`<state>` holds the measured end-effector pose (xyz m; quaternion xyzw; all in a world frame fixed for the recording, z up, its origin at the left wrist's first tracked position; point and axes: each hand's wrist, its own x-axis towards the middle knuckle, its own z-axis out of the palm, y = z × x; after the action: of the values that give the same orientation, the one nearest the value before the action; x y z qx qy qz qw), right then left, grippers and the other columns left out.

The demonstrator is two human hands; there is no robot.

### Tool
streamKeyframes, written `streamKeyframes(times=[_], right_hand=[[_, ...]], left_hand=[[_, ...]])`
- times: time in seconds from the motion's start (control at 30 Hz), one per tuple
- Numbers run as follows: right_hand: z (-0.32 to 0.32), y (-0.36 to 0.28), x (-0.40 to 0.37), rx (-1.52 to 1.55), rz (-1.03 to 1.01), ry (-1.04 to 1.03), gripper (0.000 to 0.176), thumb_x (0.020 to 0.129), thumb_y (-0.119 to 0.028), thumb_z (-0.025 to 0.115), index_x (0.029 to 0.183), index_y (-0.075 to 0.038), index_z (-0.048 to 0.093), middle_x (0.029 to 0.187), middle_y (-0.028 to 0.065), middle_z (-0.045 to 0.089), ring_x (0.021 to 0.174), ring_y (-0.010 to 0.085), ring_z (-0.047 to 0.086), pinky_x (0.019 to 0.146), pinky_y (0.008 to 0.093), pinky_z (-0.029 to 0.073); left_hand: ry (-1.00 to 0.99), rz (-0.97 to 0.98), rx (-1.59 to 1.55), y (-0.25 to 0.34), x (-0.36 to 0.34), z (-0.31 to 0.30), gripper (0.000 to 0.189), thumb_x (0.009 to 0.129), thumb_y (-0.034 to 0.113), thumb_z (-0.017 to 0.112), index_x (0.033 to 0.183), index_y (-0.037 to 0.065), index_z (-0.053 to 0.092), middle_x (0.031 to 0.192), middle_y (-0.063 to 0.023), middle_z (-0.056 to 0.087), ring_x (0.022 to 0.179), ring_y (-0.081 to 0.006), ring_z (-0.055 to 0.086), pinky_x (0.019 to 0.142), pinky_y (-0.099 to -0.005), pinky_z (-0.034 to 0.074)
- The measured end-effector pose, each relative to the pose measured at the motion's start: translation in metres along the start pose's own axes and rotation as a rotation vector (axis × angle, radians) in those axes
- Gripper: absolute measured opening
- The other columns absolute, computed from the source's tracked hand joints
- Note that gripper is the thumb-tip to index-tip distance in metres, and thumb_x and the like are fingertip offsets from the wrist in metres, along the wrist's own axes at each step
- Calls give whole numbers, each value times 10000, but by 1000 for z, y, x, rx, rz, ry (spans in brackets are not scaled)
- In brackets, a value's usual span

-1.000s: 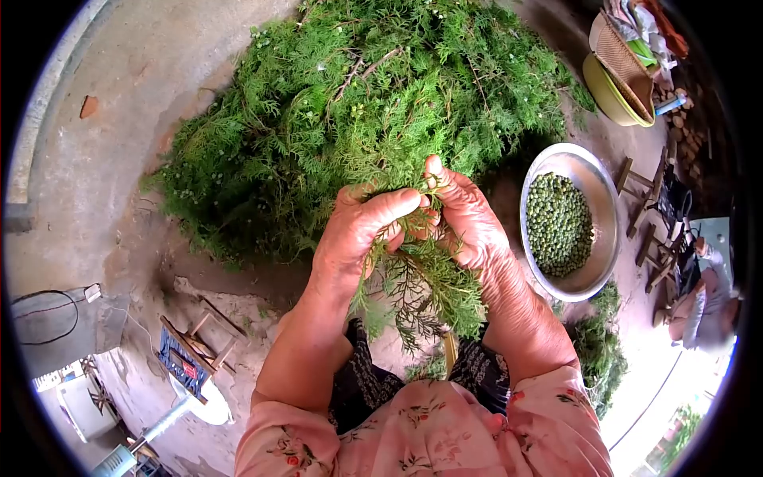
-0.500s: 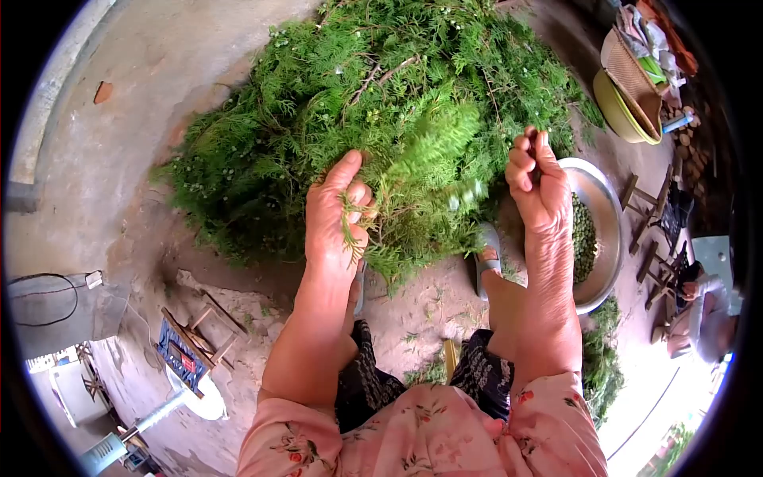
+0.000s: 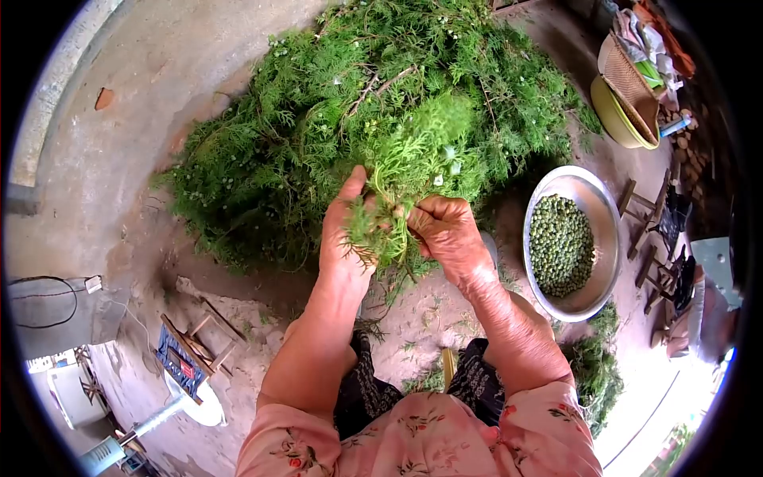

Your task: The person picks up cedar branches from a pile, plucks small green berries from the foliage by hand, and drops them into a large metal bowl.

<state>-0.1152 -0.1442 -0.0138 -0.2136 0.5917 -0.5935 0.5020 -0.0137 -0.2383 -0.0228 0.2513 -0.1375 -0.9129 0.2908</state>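
My left hand is closed round the stem of a leafy evergreen sprig, its feathery green tip pointing away from me. A few pale cones show on the sprig. My right hand pinches at the base of the same sprig, close beside my left fingers; whether a cone is between the fingertips is hidden. Just beyond both hands lies a big heap of cut evergreen branches, with small pale cones among the leaves. To the right of my right hand stands a metal basin partly filled with small green cones.
At the upper right are a yellow basin and a woven basket. Wooden stools stand along the right, near another person. A folding stool and a fan are at the lower left.
My right hand has moved left from beside the metal basin to the sprig, and its fingers now pinch there. My left hand still holds the sprig, shifted slightly right.
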Motion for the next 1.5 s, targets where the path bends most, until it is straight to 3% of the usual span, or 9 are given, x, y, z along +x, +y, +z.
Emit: streamKeyframes(times=[0.07,0.17,0.47,0.63,1.0,1.13,1.2,1.33,1.5], right_hand=[[-4,6,2,-246,-202,67,174,818,-109,606,708,22,576,516,-18,425,480,56,373,444,253,352],[-1,-14,-7,-409,-274,149,126,798,-84,596,726,18,576,535,66,482,489,134,447,483,302,395],[0,-6,-4,-688,-553,155,166,745,-85,632,669,5,515,623,177,512,625,380,516,547,401,418],[-9,-3,-2,-264,-199,161,175,774,-125,660,710,11,570,548,15,481,504,73,419,464,269,364],[-11,-18,-8,34,-3,76,184,837,-201,596,790,-29,642,514,-35,446,439,43,359,415,186,268],[-11,-12,-8,70,-24,37,161,840,-163,588,767,-28,636,540,-38,458,439,44,357,418,187,273],[-12,-7,-6,75,-77,79,183,836,-145,592,692,-32,587,549,-42,466,448,36,372,406,186,312],[-12,-15,-9,77,-45,54,168,837,-137,591,696,-47,580,573,-51,474,472,16,387,405,183,332],[-11,-19,-12,44,33,18,154,844,-148,584,735,-40,597,586,-38,498,469,24,401,401,180,327]], left_hand=[[-173,23,23,-2,-7,10,273,843,272,581,939,17,576,822,-52,605,689,-163,582,568,-262,483],[141,330,220,-11,3,13,346,725,98,706,1034,44,562,872,-32,600,668,-136,573,642,-264,483],[25,309,663,-5,-4,15,309,704,-49,642,1002,5,580,872,-45,619,732,-119,584,651,-262,463],[106,225,385,-3,2,12,159,729,5,658,881,9,611,825,-67,634,685,-144,596,593,-280,483],[108,176,275,-1,-6,20,253,739,59,655,941,-2,517,833,-112,614,699,-192,602,557,-290,498],[132,381,555,-9,-1,14,319,715,1,664,993,68,522,935,-58,585,769,-154,560,694,-282,456],[335,1054,1252,-13,4,16,393,708,-18,651,1060,63,498,956,-59,577,748,-194,569,712,-310,455],[-96,1172,1580,2,2,19,220,700,17,671,913,20,620,926,-108,617,828,-244,585,743,-316,460],[-235,370,721,-10,1,17,231,787,131,640,952,-30,623,910,-64,621,843,-141,562,725,-271,445]])
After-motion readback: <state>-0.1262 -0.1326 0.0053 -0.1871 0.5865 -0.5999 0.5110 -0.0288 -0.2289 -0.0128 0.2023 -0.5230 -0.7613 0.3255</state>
